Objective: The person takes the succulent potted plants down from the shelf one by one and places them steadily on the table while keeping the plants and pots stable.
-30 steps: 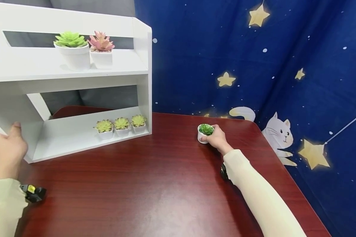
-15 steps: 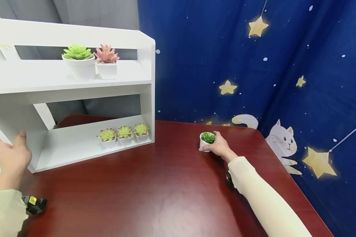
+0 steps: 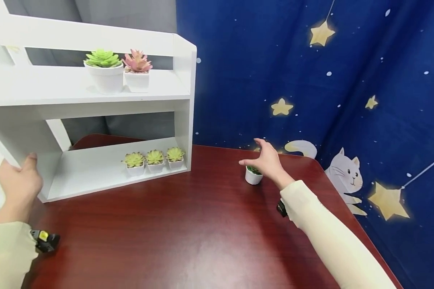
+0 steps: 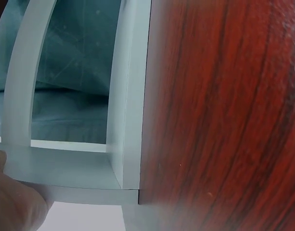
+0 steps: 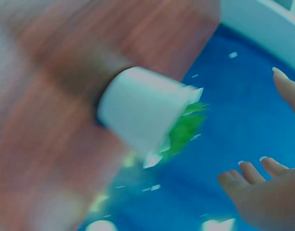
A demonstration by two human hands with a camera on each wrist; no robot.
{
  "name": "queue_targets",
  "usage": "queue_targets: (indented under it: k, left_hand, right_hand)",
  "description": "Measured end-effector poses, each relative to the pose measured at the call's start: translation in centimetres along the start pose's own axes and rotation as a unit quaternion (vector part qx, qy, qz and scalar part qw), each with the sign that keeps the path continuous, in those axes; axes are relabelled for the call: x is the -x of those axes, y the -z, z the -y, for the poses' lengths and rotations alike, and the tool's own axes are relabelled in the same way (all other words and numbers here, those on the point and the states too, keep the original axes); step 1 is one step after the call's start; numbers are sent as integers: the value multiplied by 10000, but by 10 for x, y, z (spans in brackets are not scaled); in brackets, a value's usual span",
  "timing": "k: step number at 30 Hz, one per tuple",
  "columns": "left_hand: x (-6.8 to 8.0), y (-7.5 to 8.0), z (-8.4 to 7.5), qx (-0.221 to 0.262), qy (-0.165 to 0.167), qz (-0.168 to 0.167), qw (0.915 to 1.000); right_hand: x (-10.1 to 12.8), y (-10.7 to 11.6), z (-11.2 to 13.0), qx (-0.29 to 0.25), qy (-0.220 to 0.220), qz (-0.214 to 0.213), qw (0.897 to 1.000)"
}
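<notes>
Succulent pot (image 3: 253, 176) is sitting on the red-brown table (image 3: 188, 233), well off to the right of the white shelf unit (image 3: 94, 104) and not far from the table's back edge by the starry blue curtain (image 3: 311, 80). Right hand (image 3: 267, 162) hovers just above it w/ fingers spread and straight, not touching the pot afaict. The right wrist view backs that up: pot (image 5: 142, 113) is free, fingertips (image 5: 244, 168) splayed w/ a clear gap between them and the pot. That view is blurry tho.

Left hand (image 3: 19, 184) is at the left end of the shelf unit, thumb up against the side panel. Can't tell whether the fingers behind the panel are curled round it or just pressed flat; left wrist view only shows the shelf's corner (image 4: 130, 144) on the table, no fingers.

Progress, imo: shelf already has 2 bigger pots up top, a green one (image 3: 104, 72) and a pink one (image 3: 137, 72), plus 3 little yellow-green ones (image 3: 154, 159) in a row on the bottom board. The small pot is the only one off the shelf, standing upright, not gripped.
</notes>
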State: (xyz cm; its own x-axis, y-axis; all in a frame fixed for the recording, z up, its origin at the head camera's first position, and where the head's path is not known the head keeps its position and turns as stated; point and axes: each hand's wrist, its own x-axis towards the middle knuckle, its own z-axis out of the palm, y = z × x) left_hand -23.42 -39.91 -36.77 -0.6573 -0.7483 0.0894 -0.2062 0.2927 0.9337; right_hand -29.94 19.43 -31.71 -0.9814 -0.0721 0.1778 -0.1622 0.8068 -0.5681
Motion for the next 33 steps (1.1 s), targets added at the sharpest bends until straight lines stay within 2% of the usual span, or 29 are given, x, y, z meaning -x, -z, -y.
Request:
queue_targets:
  k: [3, 6, 14, 21, 29, 33]
  left_hand:
    - [5, 4, -5, 89, 5, -6, 10000]
    - [6, 2, -6, 105, -59, 0, 9999]
    - [-2, 0, 4, -22, -415, -18, 9991]
    - [-5, -1, 5, -164, -474, -85, 9987]
    - [-5, -1, 7, -116, -436, -116, 9989]
    - [-2, -3, 6, -87, -502, -193, 9985]
  right_hand:
    - [1, 2, 23, 14, 405, 5, 9992]
    - [5, 5, 45, -29, 697, 51, 9976]
    - [9, 6, 102, -578, 1246, 333, 9900]
    - [5, 10, 150, -754, 1583, 722, 9819]
    - [3, 8, 190, -757, 1914, 874, 9747]
    - [1, 8, 208, -679, 1984, 792, 9746]
